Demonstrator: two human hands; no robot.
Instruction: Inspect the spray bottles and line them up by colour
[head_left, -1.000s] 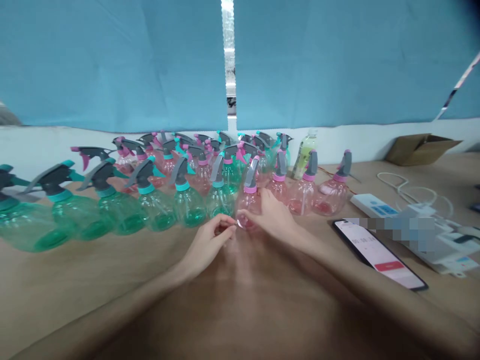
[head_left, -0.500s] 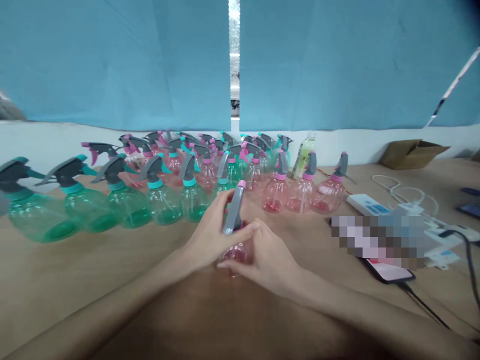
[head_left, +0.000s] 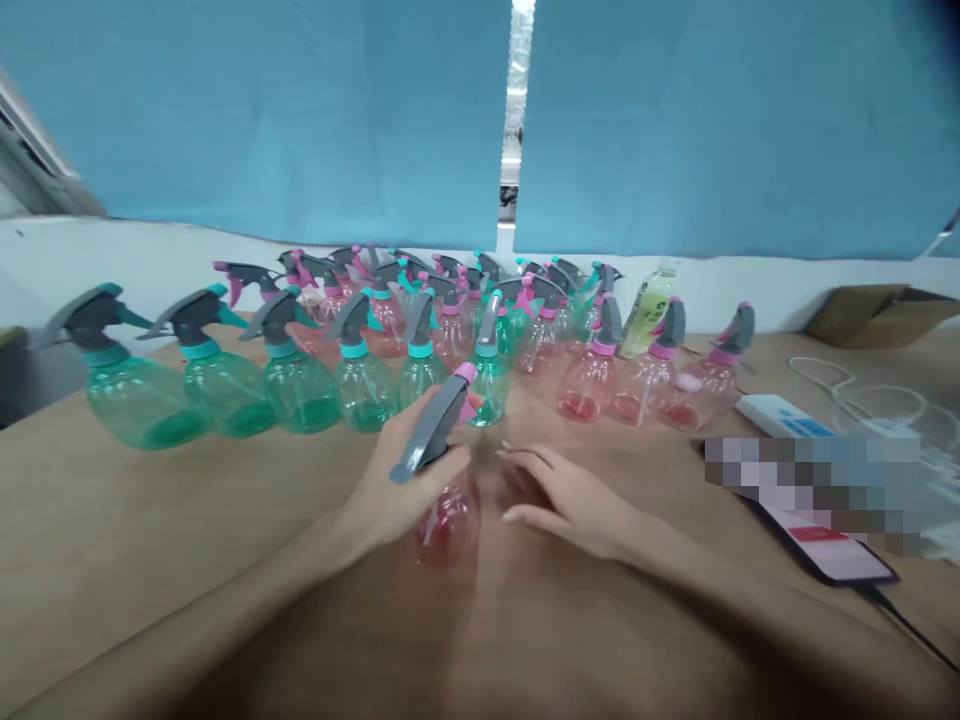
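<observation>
A pink see-through spray bottle (head_left: 448, 525) with a grey and pink trigger head stands at the middle front, tilted a little. My left hand (head_left: 401, 475) is wrapped round its neck, just under the trigger head; the far fingers are hidden behind the bottle. Just to the right, my right hand (head_left: 574, 500) is apart from the bottle, fingers spread and bent, holding nothing. Beyond my left hand stands a green spray bottle (head_left: 489, 385) at the end of a row of green ones.
Green spray bottles (head_left: 300, 390) line up on the left, pink ones (head_left: 589, 385) on the right, and several more crowd behind. A labelled drink bottle (head_left: 649, 310) stands by the wall. At right lie a phone (head_left: 840, 550), a white power strip (head_left: 784, 415), cables and a cardboard box (head_left: 877, 315).
My right hand has let go of the pink spray bottle and moved right. The bottle, still in my left hand, now leans with its head turned. The view has shifted left.
</observation>
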